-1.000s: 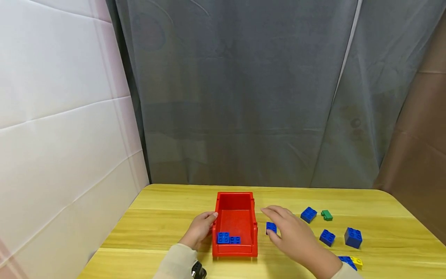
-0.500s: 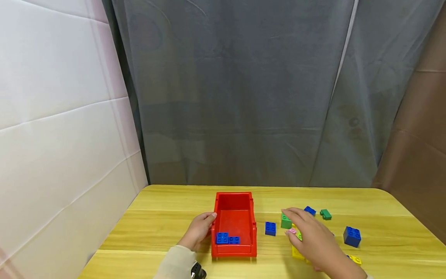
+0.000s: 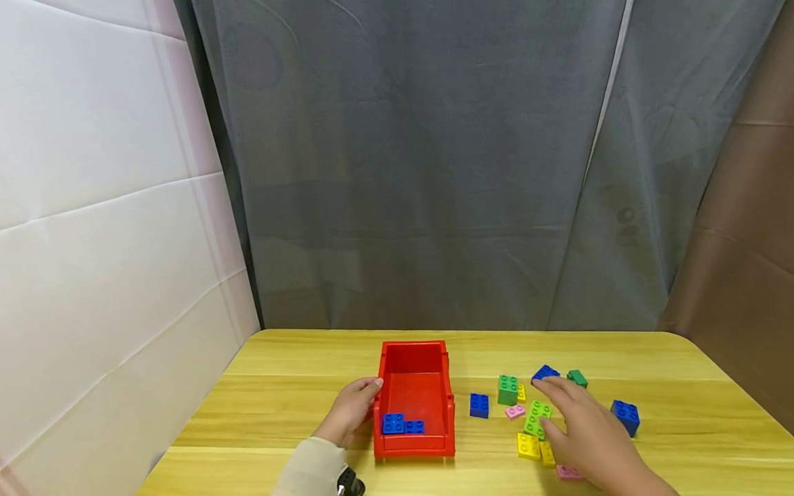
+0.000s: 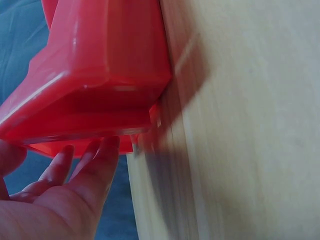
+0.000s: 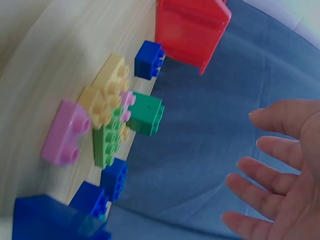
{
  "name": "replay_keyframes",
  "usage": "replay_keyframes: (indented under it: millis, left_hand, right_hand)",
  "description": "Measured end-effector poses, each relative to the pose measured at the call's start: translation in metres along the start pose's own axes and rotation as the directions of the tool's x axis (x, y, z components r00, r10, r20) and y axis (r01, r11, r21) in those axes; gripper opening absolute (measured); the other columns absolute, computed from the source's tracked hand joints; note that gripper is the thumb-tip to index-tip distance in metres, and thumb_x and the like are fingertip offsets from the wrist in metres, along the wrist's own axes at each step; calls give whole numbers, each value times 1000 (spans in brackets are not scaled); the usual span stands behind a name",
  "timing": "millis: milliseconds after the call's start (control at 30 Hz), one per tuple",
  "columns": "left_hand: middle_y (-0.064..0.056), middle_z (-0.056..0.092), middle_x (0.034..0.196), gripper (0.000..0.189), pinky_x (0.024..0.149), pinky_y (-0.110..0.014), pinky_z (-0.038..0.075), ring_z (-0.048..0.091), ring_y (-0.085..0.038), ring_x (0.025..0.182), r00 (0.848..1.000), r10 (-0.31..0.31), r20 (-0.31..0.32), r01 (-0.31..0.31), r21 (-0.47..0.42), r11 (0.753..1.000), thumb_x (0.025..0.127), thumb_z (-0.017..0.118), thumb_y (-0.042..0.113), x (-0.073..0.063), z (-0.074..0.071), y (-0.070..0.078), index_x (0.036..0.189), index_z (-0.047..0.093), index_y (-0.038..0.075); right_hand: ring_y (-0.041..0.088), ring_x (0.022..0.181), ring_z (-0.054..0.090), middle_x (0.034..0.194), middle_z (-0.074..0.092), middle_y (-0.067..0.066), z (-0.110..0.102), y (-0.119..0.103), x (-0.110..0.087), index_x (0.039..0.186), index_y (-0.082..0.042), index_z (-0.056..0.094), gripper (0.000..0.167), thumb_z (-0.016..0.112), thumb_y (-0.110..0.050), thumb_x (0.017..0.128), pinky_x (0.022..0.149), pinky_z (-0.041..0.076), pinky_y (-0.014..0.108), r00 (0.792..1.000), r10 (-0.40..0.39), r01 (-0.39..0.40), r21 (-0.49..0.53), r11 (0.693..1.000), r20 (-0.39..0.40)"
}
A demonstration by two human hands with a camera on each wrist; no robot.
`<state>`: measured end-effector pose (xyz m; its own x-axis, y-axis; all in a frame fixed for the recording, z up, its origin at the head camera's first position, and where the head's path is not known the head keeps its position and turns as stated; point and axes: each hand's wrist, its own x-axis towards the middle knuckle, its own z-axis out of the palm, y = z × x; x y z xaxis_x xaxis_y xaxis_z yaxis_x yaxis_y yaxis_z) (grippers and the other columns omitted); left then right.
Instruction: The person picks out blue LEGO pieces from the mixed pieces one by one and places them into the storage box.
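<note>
My left hand [image 3: 349, 412] holds the left rim of a red plastic bin [image 3: 417, 386], thumb on the edge. In the left wrist view its fingers [image 4: 95, 172] reach under the bin's lip. Two blue bricks [image 3: 393, 424] lie at the bin's near end. Off to the right, my right hand [image 3: 589, 434] hovers over loose toy bricks. The right wrist view shows its fingers [image 5: 260, 200] spread, holding nothing. Nearest it in the head view are a lime brick [image 3: 537, 419], a yellow brick [image 3: 528, 446] and a pink brick [image 3: 568, 472]. The hand hides part of the table there.
Between bin and pile sits a blue brick [image 3: 479, 406]. Beside it are a green brick [image 3: 507, 390] and a small pink brick [image 3: 515, 411]. Farther back lie another blue brick [image 3: 546, 373] and a dark green piece [image 3: 577, 378]. A taller blue brick [image 3: 626, 417] stands right.
My right hand has moved rightward from beside the bin, bringing the green, lime, yellow and pink bricks into sight. My left hand keeps its hold on the bin.
</note>
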<state>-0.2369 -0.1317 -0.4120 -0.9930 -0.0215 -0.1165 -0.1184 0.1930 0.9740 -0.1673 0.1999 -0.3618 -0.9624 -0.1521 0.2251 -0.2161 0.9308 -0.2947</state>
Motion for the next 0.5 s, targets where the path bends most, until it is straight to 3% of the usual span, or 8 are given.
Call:
replay_keyframes:
  millis: [500]
  left_hand:
    - [-24, 60, 118, 46, 93, -46, 51, 59, -29, 101, 1000, -12, -10, 12, 20, 1000, 102, 46, 26, -1, 1, 2, 131, 50, -10]
  right_hand:
    - [45, 120, 49, 131, 53, 21, 0, 36, -2, 131, -6, 57, 55, 74, -27, 83, 88, 45, 64, 986, 120, -112, -71, 991, 119]
